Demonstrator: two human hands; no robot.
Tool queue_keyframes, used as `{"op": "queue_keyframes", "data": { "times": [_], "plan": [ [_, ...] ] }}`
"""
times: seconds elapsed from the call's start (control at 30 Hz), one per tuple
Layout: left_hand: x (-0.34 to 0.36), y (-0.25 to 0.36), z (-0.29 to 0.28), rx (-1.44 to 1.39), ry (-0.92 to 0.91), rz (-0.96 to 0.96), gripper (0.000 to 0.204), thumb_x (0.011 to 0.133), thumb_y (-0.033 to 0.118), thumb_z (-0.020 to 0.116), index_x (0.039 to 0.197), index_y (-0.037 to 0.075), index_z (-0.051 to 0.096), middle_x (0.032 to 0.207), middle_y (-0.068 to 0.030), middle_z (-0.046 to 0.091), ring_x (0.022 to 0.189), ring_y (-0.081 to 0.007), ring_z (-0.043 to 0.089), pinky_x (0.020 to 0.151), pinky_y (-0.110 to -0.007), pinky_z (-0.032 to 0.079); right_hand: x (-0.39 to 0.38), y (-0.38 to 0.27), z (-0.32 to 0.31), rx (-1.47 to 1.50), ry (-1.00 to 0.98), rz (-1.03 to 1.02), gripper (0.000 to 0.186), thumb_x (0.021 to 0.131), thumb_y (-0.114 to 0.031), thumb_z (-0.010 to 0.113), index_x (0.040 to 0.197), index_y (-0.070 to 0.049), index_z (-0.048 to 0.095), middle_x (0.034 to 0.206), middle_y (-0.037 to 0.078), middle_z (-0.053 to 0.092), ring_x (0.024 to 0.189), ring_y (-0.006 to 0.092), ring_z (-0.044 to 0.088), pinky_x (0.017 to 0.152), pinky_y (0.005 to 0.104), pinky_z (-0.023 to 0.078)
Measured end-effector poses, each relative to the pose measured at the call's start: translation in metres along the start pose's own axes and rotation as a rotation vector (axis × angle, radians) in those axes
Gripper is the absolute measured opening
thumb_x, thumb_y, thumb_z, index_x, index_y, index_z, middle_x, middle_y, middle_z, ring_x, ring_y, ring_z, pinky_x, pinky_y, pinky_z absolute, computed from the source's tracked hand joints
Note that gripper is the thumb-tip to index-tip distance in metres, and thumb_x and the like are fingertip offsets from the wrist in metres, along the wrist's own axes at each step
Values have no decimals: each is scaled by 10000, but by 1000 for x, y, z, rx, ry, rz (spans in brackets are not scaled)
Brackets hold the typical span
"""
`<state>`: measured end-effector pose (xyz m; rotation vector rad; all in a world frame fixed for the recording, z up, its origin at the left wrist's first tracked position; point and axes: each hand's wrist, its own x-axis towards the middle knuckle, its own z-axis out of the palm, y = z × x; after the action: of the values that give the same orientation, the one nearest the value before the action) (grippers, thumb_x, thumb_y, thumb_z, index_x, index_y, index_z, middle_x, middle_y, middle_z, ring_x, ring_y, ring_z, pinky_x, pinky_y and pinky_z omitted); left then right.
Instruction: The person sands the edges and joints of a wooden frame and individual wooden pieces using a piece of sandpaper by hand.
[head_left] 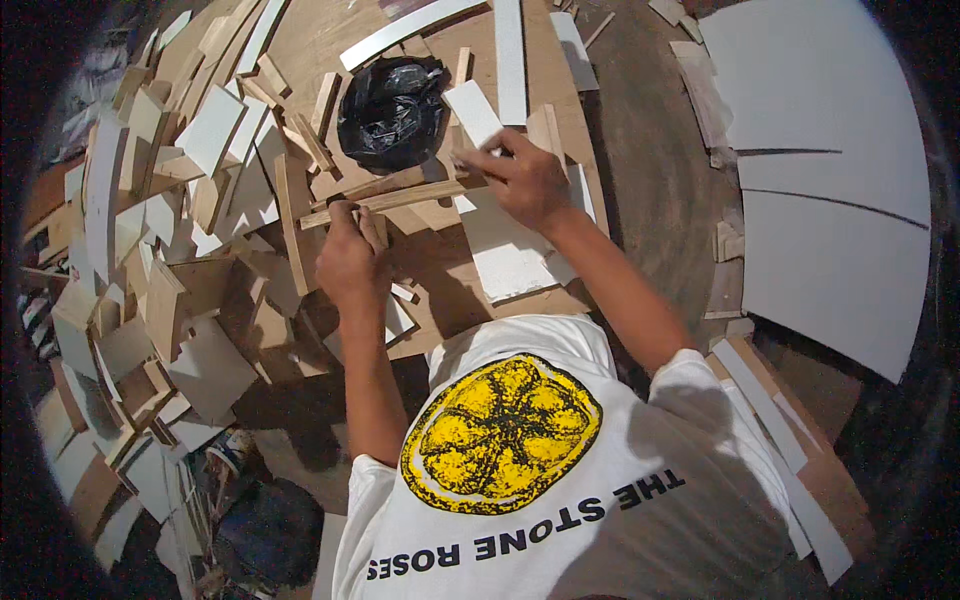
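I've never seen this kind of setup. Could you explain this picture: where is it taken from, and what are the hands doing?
There's no machine here: these are a person's two bare hands, seen by a fisheye camera worn on the head and looking down, so edges bend near the rim. The left hand grips a wooden strip near its left end. The right hand is at the other end, fingers bent; blur hides whether it holds anything. On the wooden surface lie a black plastic bag, a white panel and, leftward, many wood and white offcuts.
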<state>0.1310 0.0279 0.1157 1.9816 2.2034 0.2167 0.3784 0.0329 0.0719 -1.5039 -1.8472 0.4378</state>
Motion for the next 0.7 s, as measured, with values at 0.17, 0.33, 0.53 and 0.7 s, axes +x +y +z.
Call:
{"op": "queue_keyframes", "data": {
  "times": [0.17, 0.33, 0.53, 0.7],
  "plan": [
    [-5, -6, 3, -92, 29, 30, 201, 1037, 295, 527, 1113, 111, 553, 1007, -184, 721, 855, -450, 686, 692, -549, 526, 6, 0, -11, 13, -119, -6, 323, 826, -168, 712, 1111, -297, 792, 915, 38, 647, 750, 265, 695, 683, 404, 600],
    [-5, 7, -4, -110, -36, -18, 194, 1029, 289, 544, 1103, 110, 551, 1000, -189, 715, 857, -452, 684, 702, -555, 530, 42, 7, 5, -101, -49, 38, 380, 819, -76, 709, 1129, -276, 797, 865, 35, 662, 757, 228, 682, 677, 379, 569],
    [-2, 1, 0, -87, 8, -11, 213, 1021, 281, 561, 1125, 95, 555, 1017, -206, 697, 847, -458, 679, 696, -556, 529, 32, -2, -3, -100, -93, 31, 369, 834, -131, 741, 1153, -309, 791, 855, 32, 659, 739, 229, 680, 667, 374, 560],
    [-5, -4, 6, -113, 38, 75, 214, 1009, 245, 583, 1128, 69, 556, 1037, -206, 684, 834, -446, 680, 684, -537, 531, 56, 1, -5, -109, -99, 15, 310, 833, -141, 751, 1104, -281, 807, 839, 53, 650, 717, 250, 675, 652, 387, 553]
  ]
}}
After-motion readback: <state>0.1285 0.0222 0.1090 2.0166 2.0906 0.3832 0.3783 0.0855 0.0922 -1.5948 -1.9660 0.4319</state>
